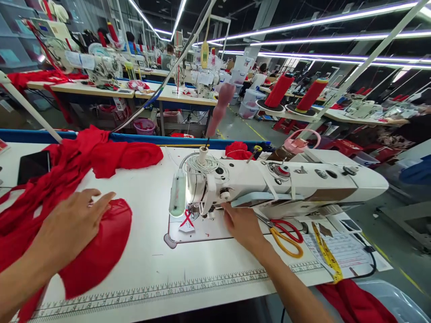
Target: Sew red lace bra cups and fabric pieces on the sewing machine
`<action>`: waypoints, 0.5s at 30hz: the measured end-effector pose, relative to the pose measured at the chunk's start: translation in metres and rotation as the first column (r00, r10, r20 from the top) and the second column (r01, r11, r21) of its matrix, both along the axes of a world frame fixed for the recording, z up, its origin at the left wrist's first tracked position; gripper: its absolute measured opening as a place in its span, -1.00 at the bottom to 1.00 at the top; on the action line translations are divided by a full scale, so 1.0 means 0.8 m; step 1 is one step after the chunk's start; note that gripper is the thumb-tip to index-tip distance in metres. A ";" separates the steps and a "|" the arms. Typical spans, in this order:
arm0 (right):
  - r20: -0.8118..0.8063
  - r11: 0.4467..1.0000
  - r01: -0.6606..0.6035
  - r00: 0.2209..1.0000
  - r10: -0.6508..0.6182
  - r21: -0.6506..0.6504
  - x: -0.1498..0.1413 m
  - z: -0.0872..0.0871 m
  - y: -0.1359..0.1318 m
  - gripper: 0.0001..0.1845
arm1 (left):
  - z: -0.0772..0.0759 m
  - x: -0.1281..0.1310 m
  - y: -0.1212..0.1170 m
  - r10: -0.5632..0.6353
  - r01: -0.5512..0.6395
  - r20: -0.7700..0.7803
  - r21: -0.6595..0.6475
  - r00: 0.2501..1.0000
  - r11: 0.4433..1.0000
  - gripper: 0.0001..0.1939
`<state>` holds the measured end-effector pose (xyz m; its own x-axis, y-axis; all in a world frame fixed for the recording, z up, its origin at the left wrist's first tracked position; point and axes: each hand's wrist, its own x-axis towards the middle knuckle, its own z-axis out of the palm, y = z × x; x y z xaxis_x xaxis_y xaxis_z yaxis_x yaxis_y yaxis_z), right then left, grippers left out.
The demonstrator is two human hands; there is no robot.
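Left of the sewing machine [249, 179], we have our left hand [69, 229] over a red fabric panel [111, 240], beside a red fabric heap [72, 157]; we cannot tell whether its fingers pinch the cloth. Our right hand [244, 229], well apart from it, reaches beneath the machine's arm, its fingertips' grip unclear to us. Under the machine's needle end lies a white scrap [187, 227] with a red cross; scissors [271, 224] lie below the machine's arm.

White table [148, 251], red fabric [111, 154], scissors [286, 233], apparently phone [33, 167]
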<state>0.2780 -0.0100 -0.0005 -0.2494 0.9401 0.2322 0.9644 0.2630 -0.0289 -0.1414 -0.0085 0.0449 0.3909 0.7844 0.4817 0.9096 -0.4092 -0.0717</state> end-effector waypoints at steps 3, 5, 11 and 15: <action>0.034 0.998 0.000 0.999 0.003 -0.064 0.021 0.000 0.004 -0.68 | -0.005 0.039 -0.005 -0.154 0.156 -0.047 0.054 0.987 0.986 -0.59; 0.041 0.997 0.003 0.999 0.000 -0.080 0.028 -0.005 0.007 -0.69 | -0.023 0.085 -0.018 -0.327 0.328 0.090 0.004 0.941 0.945 -0.71; 0.019 0.999 0.007 1.000 -0.006 -0.034 0.012 -0.010 -0.013 -0.66 | -0.074 0.160 -0.039 -0.442 0.452 0.133 -0.053 0.887 0.891 -0.67; -0.266 0.983 -0.111 0.961 0.070 -0.145 -0.031 0.007 -0.049 -0.77 | -0.083 0.156 -0.036 -0.457 0.466 0.188 -0.004 0.870 0.885 -0.69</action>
<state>0.2530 -0.0490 0.0049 -0.2860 0.9462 0.1513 0.8906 0.3207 -0.3224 -0.0167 -0.0376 -0.0217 0.6261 0.5591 0.5435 0.6120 -0.7842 0.1018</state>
